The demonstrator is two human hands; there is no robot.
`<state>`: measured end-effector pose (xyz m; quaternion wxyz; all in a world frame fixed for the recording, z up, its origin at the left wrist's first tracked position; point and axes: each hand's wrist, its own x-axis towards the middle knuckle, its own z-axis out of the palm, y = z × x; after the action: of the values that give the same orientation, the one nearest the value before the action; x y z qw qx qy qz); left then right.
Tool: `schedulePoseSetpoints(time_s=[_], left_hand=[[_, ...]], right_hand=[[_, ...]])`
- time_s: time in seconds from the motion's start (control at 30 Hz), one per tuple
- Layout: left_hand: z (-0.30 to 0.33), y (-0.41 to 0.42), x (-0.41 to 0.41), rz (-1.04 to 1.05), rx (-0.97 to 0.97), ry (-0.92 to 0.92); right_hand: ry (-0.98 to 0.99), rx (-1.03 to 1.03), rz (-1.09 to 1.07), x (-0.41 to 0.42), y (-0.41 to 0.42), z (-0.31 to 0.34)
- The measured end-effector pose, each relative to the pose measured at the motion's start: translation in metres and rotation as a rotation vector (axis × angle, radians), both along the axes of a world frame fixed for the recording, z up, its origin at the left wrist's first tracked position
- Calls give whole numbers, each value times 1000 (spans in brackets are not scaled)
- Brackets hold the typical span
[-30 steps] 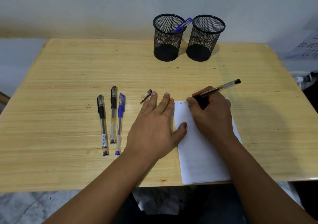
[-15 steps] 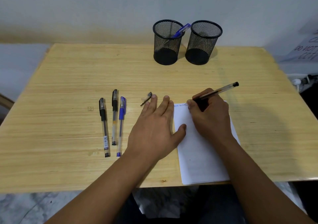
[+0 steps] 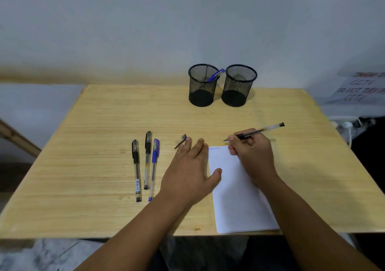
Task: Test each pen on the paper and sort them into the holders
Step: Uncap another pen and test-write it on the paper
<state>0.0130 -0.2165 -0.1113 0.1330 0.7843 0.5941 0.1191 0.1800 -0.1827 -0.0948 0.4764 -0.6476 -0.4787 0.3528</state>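
My right hand (image 3: 253, 152) grips an uncapped black pen (image 3: 263, 129); its tip hovers just past the top edge of the white paper (image 3: 237, 197). A short scribble marks the paper's top left corner. My left hand (image 3: 190, 175) lies flat with fingers spread, its thumb on the paper's left edge. The loose pen cap (image 3: 180, 141) lies just beyond its fingertips. Three capped pens lie in a row to the left: a black one (image 3: 136, 169), a second black one (image 3: 147, 159) and a blue one (image 3: 153, 168). Two black mesh holders stand at the back; the left holder (image 3: 202, 85) contains a blue pen (image 3: 216, 75), the right holder (image 3: 238, 85) looks empty.
The wooden table (image 3: 93, 187) stands against a pale wall. A white sign with handwritten letters (image 3: 358, 89) and some cables (image 3: 352, 123) sit beyond the table's right edge. A wooden bar (image 3: 16, 137) slants at the far left.
My right hand has lifted the pen tip off the paper and shifted slightly up and away. The left hand stays flat beside the paper. The camera has tilted upward.
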Motion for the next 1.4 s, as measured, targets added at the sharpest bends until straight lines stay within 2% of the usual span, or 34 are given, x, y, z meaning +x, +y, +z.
schedulePoseSetpoints(time_s=[0.17, 0.27, 0.33, 0.47, 0.53, 0.67, 0.77, 0.83, 0.93, 1.13, 1.4], left_hand=[[6, -4, -2, 34, 9, -159], [14, -6, -4, 96, 112, -296], [18, -2, -6, 153, 171, -312], [23, 22, -22, 254, 134, -320], [27, 35, -29, 267, 100, -266], [32, 47, -32, 356, 2, -29], [33, 50, -33, 373, -6, 35], [35, 51, -34, 378, 1, 16], [44, 43, -33, 372, -55, -166], [67, 2, -36, 413, -147, -767], [73, -34, -47, 466, -250, -1149]], right_hand=[[23, 62, 14, -5, -5, 5], [44, 68, 21, -7, -12, 8], [52, 68, 36, -6, -19, 11], [80, 55, 58, -3, -35, 14], [95, 56, 58, -2, -44, 15], [162, 44, 47, -1, -58, 17], [175, 37, 52, 0, -67, 18], [186, 37, 48, 1, -71, 19], [236, 38, 43, 3, -74, 22], [280, 129, 116, 0, -81, 38], [240, 181, 223, -23, -91, 51]])
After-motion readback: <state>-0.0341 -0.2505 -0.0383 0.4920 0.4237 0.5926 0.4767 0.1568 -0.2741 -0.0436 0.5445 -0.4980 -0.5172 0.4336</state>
